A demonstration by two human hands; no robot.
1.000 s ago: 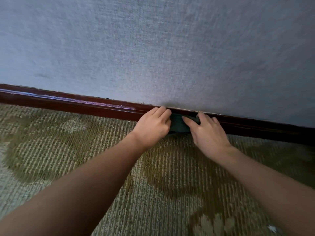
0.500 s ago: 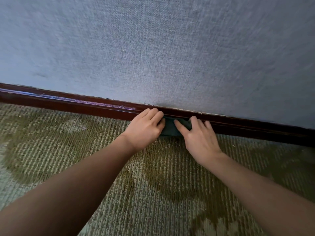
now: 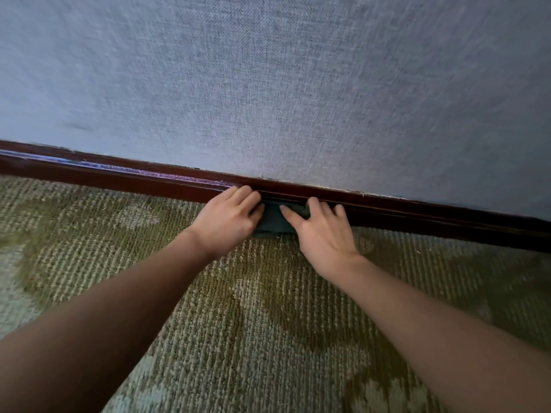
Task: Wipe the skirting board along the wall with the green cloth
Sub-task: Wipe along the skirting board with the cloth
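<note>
A dark red-brown skirting board (image 3: 119,180) runs along the foot of the wall, sloping down to the right. The folded green cloth (image 3: 272,220) lies against it near the middle, its lower edge on the carpet. My left hand (image 3: 229,217) grips the cloth's left end with curled fingers. My right hand (image 3: 323,231) presses the cloth's right part flat, thumb laid across it and fingertips on the board. Most of the cloth is hidden under the two hands.
A blue-grey textured wall (image 3: 298,84) fills the upper half of the view. A green patterned carpet (image 3: 253,338) covers the floor up to the board. A bluish-purple sheen (image 3: 149,174) lies along the board's top edge to the left of my hands.
Both hands have slid the cloth leftward along the skirting board, keeping it against the wood. My left hand now reaches the end of the sheen.
</note>
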